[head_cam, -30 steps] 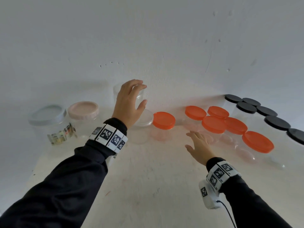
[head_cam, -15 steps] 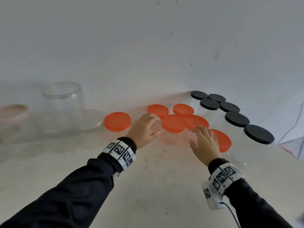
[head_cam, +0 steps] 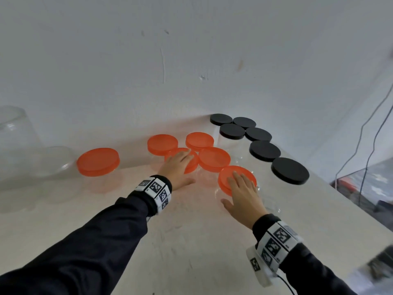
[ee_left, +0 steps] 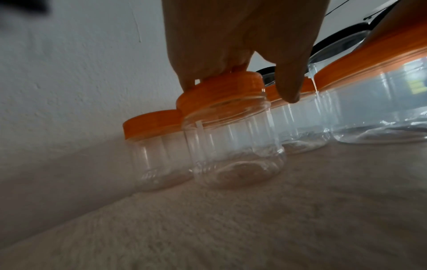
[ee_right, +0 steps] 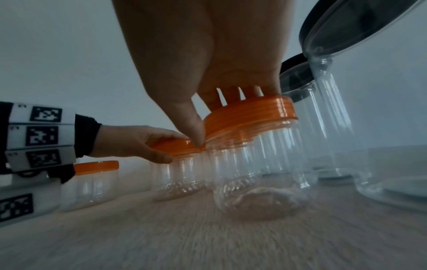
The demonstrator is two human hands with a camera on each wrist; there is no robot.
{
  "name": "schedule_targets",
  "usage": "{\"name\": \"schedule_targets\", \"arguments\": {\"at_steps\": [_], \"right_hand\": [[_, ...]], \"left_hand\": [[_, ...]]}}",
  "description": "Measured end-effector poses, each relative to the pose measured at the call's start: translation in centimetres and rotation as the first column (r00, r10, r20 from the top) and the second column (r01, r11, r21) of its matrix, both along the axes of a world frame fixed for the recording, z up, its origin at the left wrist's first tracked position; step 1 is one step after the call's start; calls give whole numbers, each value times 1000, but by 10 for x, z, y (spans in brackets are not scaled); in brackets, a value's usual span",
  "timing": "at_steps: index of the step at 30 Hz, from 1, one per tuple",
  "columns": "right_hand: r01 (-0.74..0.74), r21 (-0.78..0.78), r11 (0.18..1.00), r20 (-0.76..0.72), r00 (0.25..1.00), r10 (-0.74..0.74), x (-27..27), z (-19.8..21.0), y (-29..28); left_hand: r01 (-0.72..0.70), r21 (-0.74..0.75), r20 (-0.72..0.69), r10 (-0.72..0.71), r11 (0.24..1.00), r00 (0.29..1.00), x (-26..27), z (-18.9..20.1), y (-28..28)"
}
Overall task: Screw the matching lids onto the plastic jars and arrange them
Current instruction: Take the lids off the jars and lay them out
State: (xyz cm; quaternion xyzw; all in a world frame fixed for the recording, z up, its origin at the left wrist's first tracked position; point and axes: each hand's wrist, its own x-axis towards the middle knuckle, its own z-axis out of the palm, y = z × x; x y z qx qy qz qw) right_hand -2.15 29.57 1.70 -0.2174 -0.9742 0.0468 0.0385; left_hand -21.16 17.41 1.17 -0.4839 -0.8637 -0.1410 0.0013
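Left hand: left hand (head_cam: 177, 167) lies palm-down over an orange lid (head_cam: 192, 161) of the middle jar in the cluster; fingers laid across the top, thumb hanging off the near rim.
Left grip: in the left wrist view the fingers (ee_left: 208, 73) curl down onto that lid (ee_left: 221, 87) and the thumb drops in front of it; I judge a light top grip round the lid, not a flat press.
Left jar: clear jar (ee_left: 233, 149) stands upright directly below the palm, long axis vertical, touching its neighbour behind.
Right hand: right hand (head_cam: 244, 194) covers the nearest orange lid (head_cam: 225, 179), palm-down.
Right grip: right wrist view shows fingers (ee_right: 231, 95) over the far edge and thumb against the near edge of the lid (ee_right: 251, 115); it grips the lid from above.
Right jar: its jar (ee_right: 256, 175) hangs straight under the palm, upright, base on the table (head_cam: 191, 241).
Nearer hand: each hand sits on its own jar; neither needs to reach.
Beyond the fingers: 6 black-lidded jars (head_cam: 264, 150) past the right hand.
Off to the left: 1 orange-lidded jar (head_cam: 97, 161) well apart from the left hand.
Next move, my guess: twist or shift both jars; risk is knocking the touching neighbours.
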Motion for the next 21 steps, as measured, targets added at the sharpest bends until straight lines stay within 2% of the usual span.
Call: {"name": "schedule_targets", "arguments": {"at_steps": [6,10,15,21], "right_hand": [[-137,-63,988,-77,988,133,1,4,5],[-268,-72,961,-87,961,261,-10,3,-8],[-357,-76,931,-151,927,343,-38,6,-30],[-467,-92,879,-152,879,451,-81,6,-60]], "left_hand": [[-48,-37,-118,43,998,992,-1,2,-5],[-33,-53,-107,27,998,994,-1,3,-24],[-105,-15,-70,104,994,992,1,-2,-72],[-270,15,-62,270,963,961,-10,0,-148]]}}
